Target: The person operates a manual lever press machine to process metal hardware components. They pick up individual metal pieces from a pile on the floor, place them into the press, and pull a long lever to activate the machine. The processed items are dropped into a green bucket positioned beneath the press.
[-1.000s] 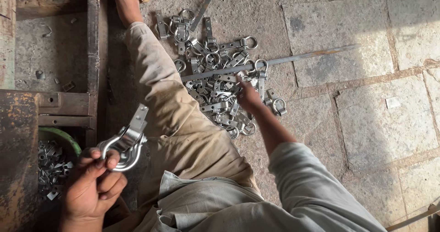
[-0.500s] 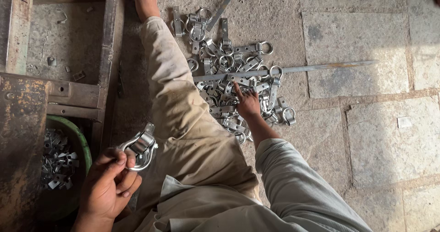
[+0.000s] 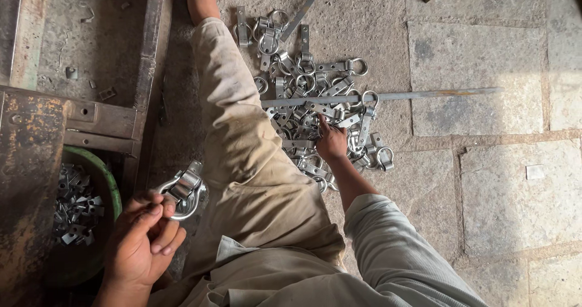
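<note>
In the head view, the person sits on a stone floor [image 3: 485,180] with one leg in beige trousers [image 3: 242,155] stretched forward. The left hand [image 3: 142,240] is low on the left side, and its fingers are closed around a metal ring clamp [image 3: 182,192], a curved ring with a flat strap part on top. The clamp is held above the gap between the leg and a rusty metal frame [image 3: 36,137].

The right hand [image 3: 331,143] is stretched out over a pile of metal clamps [image 3: 315,95] that lies on the floor just beside the leg. The fingers are bent down into the pile and touch the pieces, but it is not possible to tell if they grip one. A long thin metal rod [image 3: 388,96] lies across the pile and continues to the right over the stones.

At the left side, a green bucket [image 3: 106,180] stands partly under the frame and holds small metal parts [image 3: 76,207].
</note>
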